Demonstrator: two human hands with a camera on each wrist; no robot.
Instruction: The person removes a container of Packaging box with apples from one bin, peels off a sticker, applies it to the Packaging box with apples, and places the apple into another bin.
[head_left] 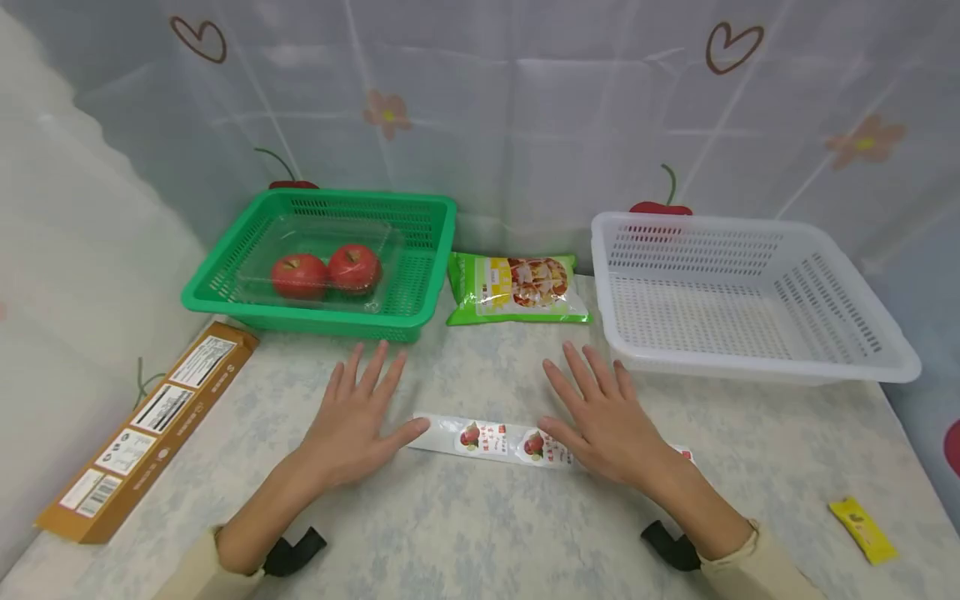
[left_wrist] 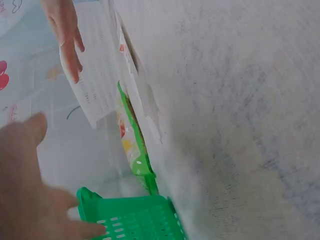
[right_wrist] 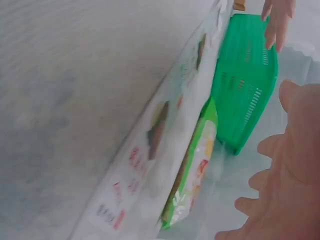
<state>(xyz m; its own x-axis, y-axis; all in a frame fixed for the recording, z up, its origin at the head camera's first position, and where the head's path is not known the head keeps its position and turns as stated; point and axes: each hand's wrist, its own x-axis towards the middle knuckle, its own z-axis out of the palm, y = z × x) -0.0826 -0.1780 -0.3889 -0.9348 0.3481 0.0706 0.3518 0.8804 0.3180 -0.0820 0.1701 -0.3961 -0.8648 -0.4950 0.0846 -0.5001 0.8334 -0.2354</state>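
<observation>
My left hand point(head_left: 355, 427) hovers palm down with its fingers spread, its thumb over the left end of a long white printed strip point(head_left: 517, 446). The right hand point(head_left: 609, 423) is likewise spread, covering part of the strip toward its right end. In the right wrist view the strip point(right_wrist: 159, 130) lies flat on the table, below and apart from the right hand point(right_wrist: 295, 165). The left wrist view has the left hand point(left_wrist: 30, 190) raised above the table, holding nothing. Red pictures and lettering mark the strip.
At the back left, a green basket point(head_left: 431, 310) holds a clear plastic box point(head_left: 281, 237) with two apples point(head_left: 300, 277). A green food bag point(head_left: 521, 289) lies beside it. A white basket point(head_left: 757, 365) stands right, a long brown box point(head_left: 150, 429) left, and a yellow packet point(head_left: 862, 531) front right.
</observation>
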